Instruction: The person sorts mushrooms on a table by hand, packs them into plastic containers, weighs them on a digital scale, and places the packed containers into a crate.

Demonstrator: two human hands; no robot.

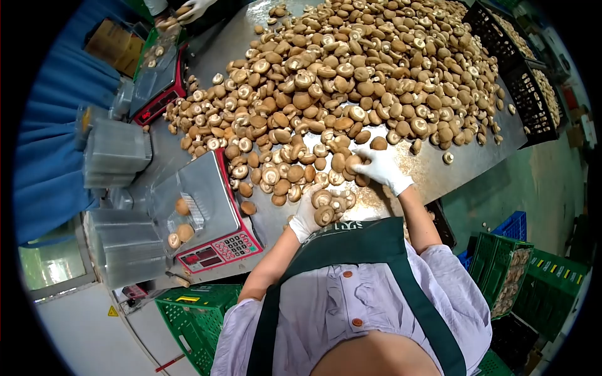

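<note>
Both my hands wear white gloves. My left hand (305, 218) is close to my apron, its fingers curled round a few shiitake mushrooms (324, 215); part of the fingers is hidden behind them. My right hand (382, 168) reaches to the near edge of the mushroom pile, thumb and fingers closing on a brown-capped mushroom (353, 164). More loose mushrooms (295, 173) lie between and just beyond the hands. To the left stands a red digital scale (221, 250), bearing a clear plastic tray (193, 211) with a few mushrooms in and beside it.
A large mushroom heap (376, 69) covers the far part of the metal table (467, 164). Stacked clear trays (125, 247) stand at left, near a second red scale (164, 100). Black crates (530, 100) are at right; green crates (197, 319) stand below. Another person's gloved hand (197, 9) shows at top.
</note>
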